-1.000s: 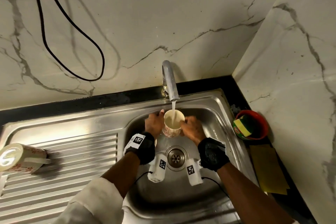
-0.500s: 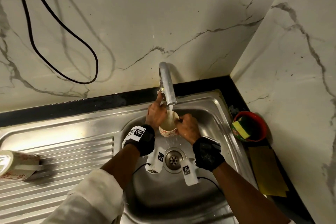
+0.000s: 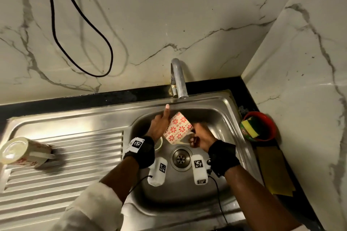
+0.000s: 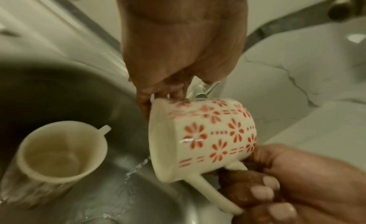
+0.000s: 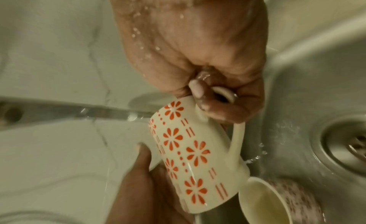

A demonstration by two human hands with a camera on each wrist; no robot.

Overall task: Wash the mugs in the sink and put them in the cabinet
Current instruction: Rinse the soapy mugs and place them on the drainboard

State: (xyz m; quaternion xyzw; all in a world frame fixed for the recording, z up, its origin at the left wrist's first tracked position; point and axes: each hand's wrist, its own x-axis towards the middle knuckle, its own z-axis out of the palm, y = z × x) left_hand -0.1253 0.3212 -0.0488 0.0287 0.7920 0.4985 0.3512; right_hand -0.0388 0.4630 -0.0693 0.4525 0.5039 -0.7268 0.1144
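A cream mug with red flowers (image 3: 178, 128) (image 4: 208, 133) (image 5: 188, 149) is held tipped over the sink basin (image 3: 225, 110), mouth down and to the left. Water runs out of it. My right hand (image 3: 199, 138) (image 5: 208, 99) (image 4: 267, 188) grips its handle. My left hand (image 3: 161, 125) (image 4: 168, 89) (image 5: 142, 172) holds the body near the rim, one digit pointing straight up. A second mug (image 3: 158, 143) (image 4: 57, 152) (image 5: 277, 200) stands in the basin below my left wrist, its inside wet. No water comes from the tap (image 3: 178, 78).
A third mug (image 3: 24, 153) lies on its side on the ribbed drainboard at the left. A red bowl (image 3: 270, 129) with a sponge (image 3: 250, 127) sits at the right of the sink, a yellow cloth (image 3: 274, 172) in front of it. The drain (image 3: 181, 158) is between my wrists.
The mug stood upright under running water. My left hand reached to the tap, the stream stopped, and the mug is now tipped over with water pouring out.
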